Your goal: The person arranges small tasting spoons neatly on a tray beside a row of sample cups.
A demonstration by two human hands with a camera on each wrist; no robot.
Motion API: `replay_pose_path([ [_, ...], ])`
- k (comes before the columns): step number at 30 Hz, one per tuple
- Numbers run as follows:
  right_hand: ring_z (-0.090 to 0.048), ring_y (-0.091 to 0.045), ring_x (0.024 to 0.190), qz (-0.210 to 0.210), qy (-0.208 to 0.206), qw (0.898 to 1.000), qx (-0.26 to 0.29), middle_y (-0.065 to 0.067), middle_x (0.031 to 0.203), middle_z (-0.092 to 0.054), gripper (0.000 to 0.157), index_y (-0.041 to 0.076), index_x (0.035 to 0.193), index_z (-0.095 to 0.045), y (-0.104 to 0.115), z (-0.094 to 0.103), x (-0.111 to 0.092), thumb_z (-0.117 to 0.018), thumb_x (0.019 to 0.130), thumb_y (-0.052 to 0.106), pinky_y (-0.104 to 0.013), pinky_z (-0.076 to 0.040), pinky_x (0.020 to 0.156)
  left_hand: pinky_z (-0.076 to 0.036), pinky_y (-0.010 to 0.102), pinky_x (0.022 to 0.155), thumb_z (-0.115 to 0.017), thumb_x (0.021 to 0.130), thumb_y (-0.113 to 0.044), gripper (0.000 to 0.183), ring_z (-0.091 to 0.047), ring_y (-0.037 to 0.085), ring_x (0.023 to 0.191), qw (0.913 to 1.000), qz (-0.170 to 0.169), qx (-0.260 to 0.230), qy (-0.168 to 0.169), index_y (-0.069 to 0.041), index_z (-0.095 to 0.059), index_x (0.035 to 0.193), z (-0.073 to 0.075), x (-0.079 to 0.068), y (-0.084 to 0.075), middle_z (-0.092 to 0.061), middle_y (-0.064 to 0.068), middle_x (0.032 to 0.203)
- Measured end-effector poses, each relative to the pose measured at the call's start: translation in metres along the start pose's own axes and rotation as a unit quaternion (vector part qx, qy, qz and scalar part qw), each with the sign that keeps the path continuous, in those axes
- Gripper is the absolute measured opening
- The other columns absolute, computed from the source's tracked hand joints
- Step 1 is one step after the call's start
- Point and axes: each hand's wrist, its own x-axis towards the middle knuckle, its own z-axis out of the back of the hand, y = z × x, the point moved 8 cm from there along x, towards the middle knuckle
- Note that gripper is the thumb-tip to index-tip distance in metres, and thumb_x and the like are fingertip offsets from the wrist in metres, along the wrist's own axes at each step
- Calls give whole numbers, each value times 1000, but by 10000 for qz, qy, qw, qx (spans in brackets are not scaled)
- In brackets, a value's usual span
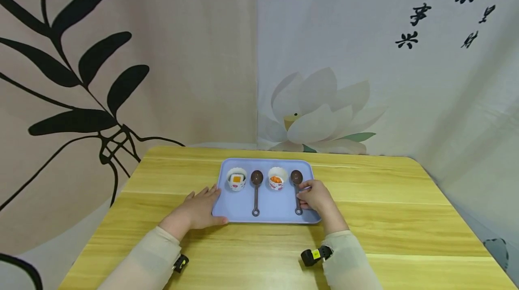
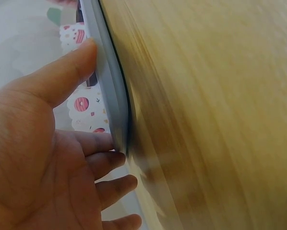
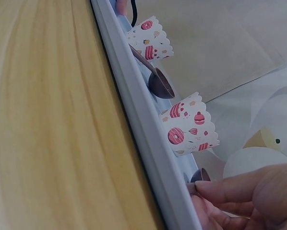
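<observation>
A light blue tray [image 1: 275, 213] lies on the wooden table. On it, from left to right, are a paper cup [image 1: 237, 182] with a white and orange piece inside, a brown spoon [image 1: 256, 186], a second paper cup [image 1: 277, 181] with orange pieces, and another brown spoon [image 1: 297, 176]. My left hand [image 1: 198, 211] touches the tray's left edge and near-left corner, fingers spread and fairly straight. With thumb and fingertips, my right hand [image 1: 318, 197] pinches the right spoon's handle; the right wrist view shows this pinch beside the tray's rim [image 3: 134, 110].
The yellow wooden table [image 1: 385, 218] extends to both sides of the tray and in front of it. Behind it hangs a curtain [image 1: 202, 56] printed with dark leaves, a pale lotus and black characters.
</observation>
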Motion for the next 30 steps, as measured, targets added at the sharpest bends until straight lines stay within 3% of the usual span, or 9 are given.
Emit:
replay_pose_path([
  [30,-65,-16,62,-38,0,9999,-125,-14,85,-65,26,-7,115,-63,-2,-1,0,-67,90,-6,-31,-60,58,-17,69,114,-73,86,-54,97,-27,47,145,10000,3,23,-6,7,-34,152,1,-1,-1,-27,25,160],
])
